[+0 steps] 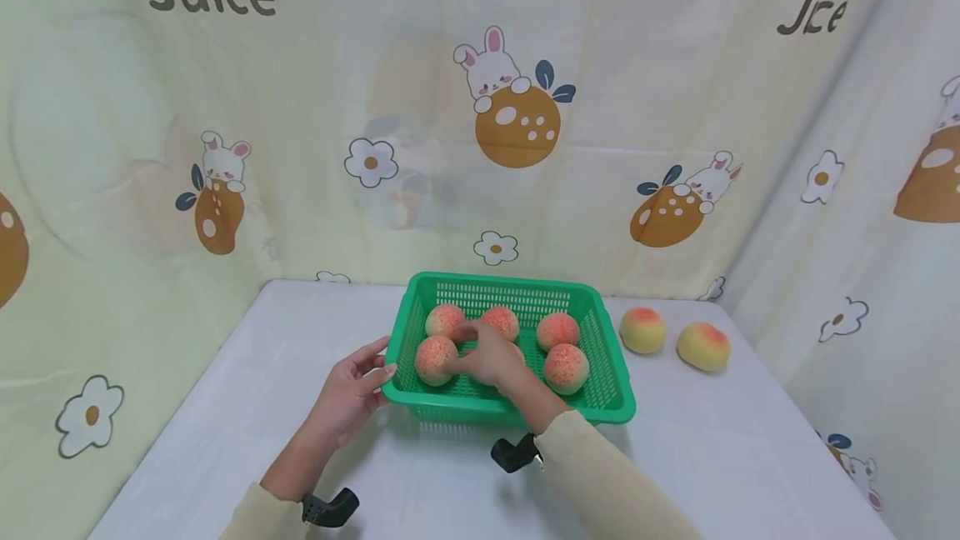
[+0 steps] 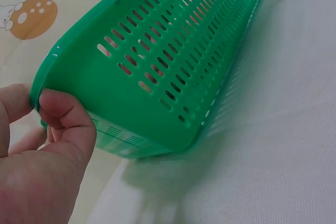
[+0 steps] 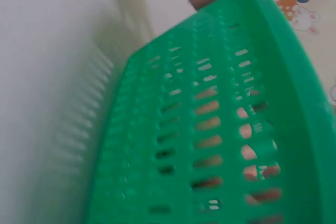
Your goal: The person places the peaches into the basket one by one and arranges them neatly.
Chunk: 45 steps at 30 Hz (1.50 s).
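Note:
A green plastic basket [image 1: 607,390] with slotted walls holds several speckled pink peaches. My left hand [image 1: 354,390] grips its left rim, the thumb over the edge; in the left wrist view, the curled fingers [image 2: 73,116] of that hand hold the rim corner. My right hand [image 1: 491,357] reaches over the front wall into the basket. Its thumb and fingers curve about the right side of the front-left peach [image 1: 433,361], close beside the back-left peach [image 1: 444,319]. Another peach is mostly hidden under this hand. The right wrist view shows mainly the slotted outer wall [image 3: 173,114].
Two yellow peaches with red tops, one nearer [image 1: 703,347] and one farther back [image 1: 642,330], lie on the white table [image 1: 675,448] right of the basket. A printed curtain [image 1: 315,107] hangs behind the table and along its sides.

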Motion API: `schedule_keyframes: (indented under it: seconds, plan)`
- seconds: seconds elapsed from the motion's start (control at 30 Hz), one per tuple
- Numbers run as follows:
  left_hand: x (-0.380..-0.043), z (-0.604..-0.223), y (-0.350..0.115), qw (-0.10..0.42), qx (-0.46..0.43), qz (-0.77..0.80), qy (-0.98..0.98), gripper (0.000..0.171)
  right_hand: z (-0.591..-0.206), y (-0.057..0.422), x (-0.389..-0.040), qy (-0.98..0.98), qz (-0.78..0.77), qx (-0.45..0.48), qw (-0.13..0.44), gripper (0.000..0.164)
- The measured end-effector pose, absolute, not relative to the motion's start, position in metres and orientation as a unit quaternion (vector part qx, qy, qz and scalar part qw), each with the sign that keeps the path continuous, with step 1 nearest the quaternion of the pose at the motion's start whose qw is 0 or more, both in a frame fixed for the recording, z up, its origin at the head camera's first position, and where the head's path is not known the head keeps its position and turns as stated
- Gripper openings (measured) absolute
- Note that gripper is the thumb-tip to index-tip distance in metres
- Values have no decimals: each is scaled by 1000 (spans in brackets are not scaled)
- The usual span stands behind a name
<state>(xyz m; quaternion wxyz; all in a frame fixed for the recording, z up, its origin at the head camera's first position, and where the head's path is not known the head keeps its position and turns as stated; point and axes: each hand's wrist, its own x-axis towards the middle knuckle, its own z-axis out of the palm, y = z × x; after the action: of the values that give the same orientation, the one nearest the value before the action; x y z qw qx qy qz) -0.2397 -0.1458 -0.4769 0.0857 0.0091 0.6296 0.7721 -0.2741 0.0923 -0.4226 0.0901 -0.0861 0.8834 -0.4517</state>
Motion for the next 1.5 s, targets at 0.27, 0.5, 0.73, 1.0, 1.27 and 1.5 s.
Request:
schedule_keyframes:
  seconds: [0.27, 0.5, 0.73, 1.0, 1.27, 1.5]
  plan:
    - [-241, -476, -148, 85, 14, 772, 629, 59, -415, 118, -270, 835, -533, -100, 97, 71]
    - [-240, -475, -149, 86, 8, 775, 627, 58, -411, 143, -267, 786, -599, -115, 103, 75]
    - [-240, -473, -149, 85, 9, 773, 629, 58, -407, 168, -264, 784, -599, -124, 107, 75]
    - [-239, -476, -149, 87, 10, 767, 635, 60, -405, 197, -257, 771, -619, -124, 86, 70]
    - [-240, -478, -149, 86, 10, 770, 632, 61, -404, 229, -252, 762, -631, -138, 53, 61]
    - [-240, -477, -147, 90, 2, 776, 624, 59, -406, 257, -249, 775, -616, -140, 5, 56]
